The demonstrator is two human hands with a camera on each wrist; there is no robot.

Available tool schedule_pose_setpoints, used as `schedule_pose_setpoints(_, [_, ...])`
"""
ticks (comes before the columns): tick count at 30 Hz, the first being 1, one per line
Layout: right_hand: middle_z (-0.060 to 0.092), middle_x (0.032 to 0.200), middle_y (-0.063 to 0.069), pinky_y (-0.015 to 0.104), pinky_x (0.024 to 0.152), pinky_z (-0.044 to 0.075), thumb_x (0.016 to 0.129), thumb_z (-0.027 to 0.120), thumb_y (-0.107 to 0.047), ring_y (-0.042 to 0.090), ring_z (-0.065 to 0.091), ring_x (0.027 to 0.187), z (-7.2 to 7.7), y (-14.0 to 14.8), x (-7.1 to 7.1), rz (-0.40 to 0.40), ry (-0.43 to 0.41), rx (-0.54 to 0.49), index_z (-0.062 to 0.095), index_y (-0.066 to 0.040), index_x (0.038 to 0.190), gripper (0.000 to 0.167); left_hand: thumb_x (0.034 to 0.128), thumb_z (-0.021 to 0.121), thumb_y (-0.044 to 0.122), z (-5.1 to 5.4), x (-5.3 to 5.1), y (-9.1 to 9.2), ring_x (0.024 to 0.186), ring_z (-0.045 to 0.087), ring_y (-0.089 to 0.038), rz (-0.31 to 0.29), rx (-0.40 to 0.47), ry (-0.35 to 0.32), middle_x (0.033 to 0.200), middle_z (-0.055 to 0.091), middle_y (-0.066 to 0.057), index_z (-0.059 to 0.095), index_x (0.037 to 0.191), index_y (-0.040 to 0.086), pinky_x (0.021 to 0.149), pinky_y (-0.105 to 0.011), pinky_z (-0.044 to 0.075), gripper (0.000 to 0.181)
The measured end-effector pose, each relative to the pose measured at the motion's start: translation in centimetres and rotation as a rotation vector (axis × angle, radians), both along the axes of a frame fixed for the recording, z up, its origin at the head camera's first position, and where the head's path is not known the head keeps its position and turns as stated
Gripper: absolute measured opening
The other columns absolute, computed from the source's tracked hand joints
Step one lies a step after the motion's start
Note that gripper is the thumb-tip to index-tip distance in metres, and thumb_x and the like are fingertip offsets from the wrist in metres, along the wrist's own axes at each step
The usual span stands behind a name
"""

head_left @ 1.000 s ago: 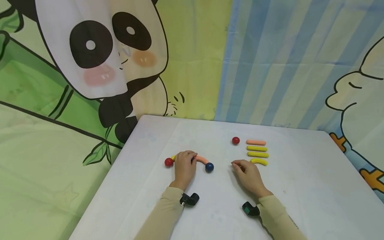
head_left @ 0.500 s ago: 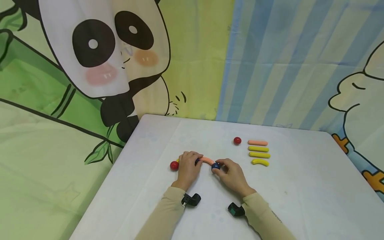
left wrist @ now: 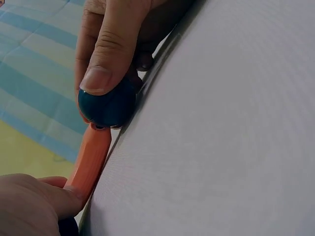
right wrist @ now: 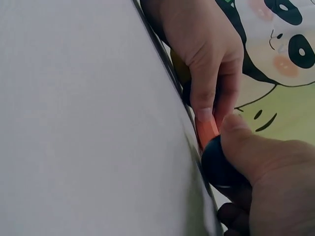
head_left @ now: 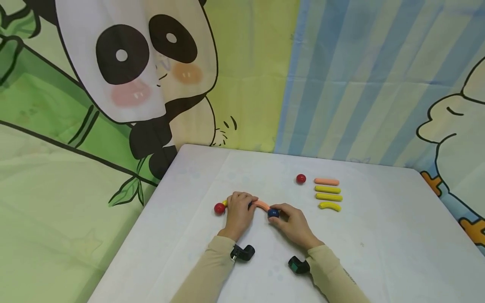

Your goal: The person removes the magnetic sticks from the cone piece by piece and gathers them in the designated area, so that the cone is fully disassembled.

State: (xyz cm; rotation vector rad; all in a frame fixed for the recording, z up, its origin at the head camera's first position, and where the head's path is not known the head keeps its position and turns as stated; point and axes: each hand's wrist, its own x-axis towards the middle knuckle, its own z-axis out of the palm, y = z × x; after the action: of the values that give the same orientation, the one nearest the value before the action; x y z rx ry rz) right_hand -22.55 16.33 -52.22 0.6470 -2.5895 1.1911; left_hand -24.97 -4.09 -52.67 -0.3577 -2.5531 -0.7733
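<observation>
My left hand [head_left: 239,213] pinches the curved orange stick [head_left: 261,205] near its left end, where a second dark blue ball [head_left: 250,205] is partly covered by the fingers. At the stick's right end is a blue ball [head_left: 273,213], gripped between thumb and fingers of my right hand [head_left: 293,225]. In the left wrist view the ball [left wrist: 107,105] meets the tip of the orange stick [left wrist: 91,160]. Left of my left hand, a red ball [head_left: 219,208] touches a yellow piece [head_left: 225,203] mostly hidden by that hand.
Toward the back right of the white table [head_left: 379,210] lie a red ball [head_left: 301,179], a straight orange stick [head_left: 326,182], two straight yellow sticks [head_left: 327,190] [head_left: 329,196] and a curved yellow one [head_left: 330,206]. A printed cloth hangs behind.
My right hand has moved left from beside the curved yellow stick to the blue ball and grips it. The joined pieces have shifted slightly right, with my left hand still on them.
</observation>
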Motion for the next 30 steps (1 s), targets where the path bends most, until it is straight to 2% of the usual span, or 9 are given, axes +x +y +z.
schedule_pose_setpoints(5, [0.066, 0.098, -0.01, 0.027, 0.072, 0.049, 0.083, 0.077, -0.032, 0.009, 0.058, 0.082, -0.2, 0.8, -0.1, -0.069, -0.031, -0.016, 0.07, -0.018, 0.113, 0.033, 0.0879, 0.074, 0.02, 0.0, 0.2, 0.4, 0.104, 0.053, -0.02, 0.013, 0.017, -0.034, 0.101, 0.068, 0.004, 0.075, 0.1, 0.019, 0.095, -0.04, 0.035, 0.013])
schedule_pose_setpoints(8, [0.064, 0.089, -0.009, 0.025, 0.064, 0.046, 0.087, 0.074, -0.03, 0.01, 0.054, 0.074, 0.0, 1.0, -0.4, -0.137, 0.012, -0.026, 0.071, -0.018, 0.109, 0.026, 0.0879, 0.074, 0.02, 0.0, 0.3, 0.4, 0.103, 0.053, -0.019, 0.016, 0.025, -0.024, 0.1, 0.068, 0.004, 0.075, 0.1, 0.019, 0.094, -0.04, 0.036, 0.012])
schedule_pose_setpoints(11, [0.062, 0.083, -0.007, 0.026, 0.061, 0.044, 0.089, 0.072, -0.024, 0.009, 0.053, 0.069, 0.2, 1.2, -0.9, -0.206, 0.087, 0.02, 0.071, -0.017, 0.1, 0.013, 0.0878, 0.073, 0.019, 0.0, 0.2, 0.3, 0.102, 0.053, -0.019, 0.014, 0.026, -0.014, 0.099, 0.068, 0.004, 0.075, 0.099, 0.019, 0.094, -0.04, 0.036, 0.012])
schedule_pose_setpoints(14, [0.063, 0.083, -0.006, 0.026, 0.06, 0.044, 0.09, 0.072, -0.02, 0.008, 0.052, 0.069, 0.4, 1.4, -1.3, -0.237, 0.114, 0.069, 0.071, -0.015, 0.095, 0.007, 0.0876, 0.073, 0.018, 0.0, 0.2, 0.2, 0.102, 0.053, -0.019, 0.01, 0.032, -0.009, 0.098, 0.068, 0.004, 0.075, 0.098, 0.019, 0.093, -0.039, 0.036, 0.011])
schedule_pose_setpoints(18, [0.063, 0.087, -0.006, 0.026, 0.062, 0.045, 0.091, 0.07, -0.023, 0.008, 0.053, 0.071, 0.5, 1.2, -1.5, -0.206, 0.064, 0.084, 0.071, -0.015, 0.101, 0.013, 0.0875, 0.073, 0.017, -0.1, 0.1, 0.2, 0.102, 0.054, -0.019, 0.01, 0.041, -0.006, 0.097, 0.068, 0.004, 0.075, 0.098, 0.019, 0.093, -0.04, 0.036, 0.01])
schedule_pose_setpoints(23, [0.062, 0.087, -0.011, 0.025, 0.061, 0.043, 0.091, 0.07, -0.028, 0.007, 0.051, 0.067, 0.8, 0.7, -1.2, -0.125, 0.023, 0.1, 0.072, -0.017, 0.104, 0.017, 0.0882, 0.072, 0.018, 0.0, 0.0, 0.2, 0.102, 0.054, -0.018, 0.017, 0.033, -0.014, 0.099, 0.068, 0.006, 0.075, 0.099, 0.02, 0.095, -0.039, 0.035, 0.011])
schedule_pose_setpoints(30, [0.063, 0.088, -0.009, 0.025, 0.062, 0.042, 0.084, 0.078, -0.033, 0.009, 0.05, 0.07, 1.0, -0.2, -0.1, -0.083, 0.053, 0.128, 0.071, -0.017, 0.105, 0.027, 0.088, 0.073, 0.019, 0.3, 0.1, -0.1, 0.103, 0.054, -0.019, 0.026, 0.024, -0.026, 0.099, 0.068, 0.005, 0.075, 0.1, 0.02, 0.095, -0.039, 0.035, 0.012])
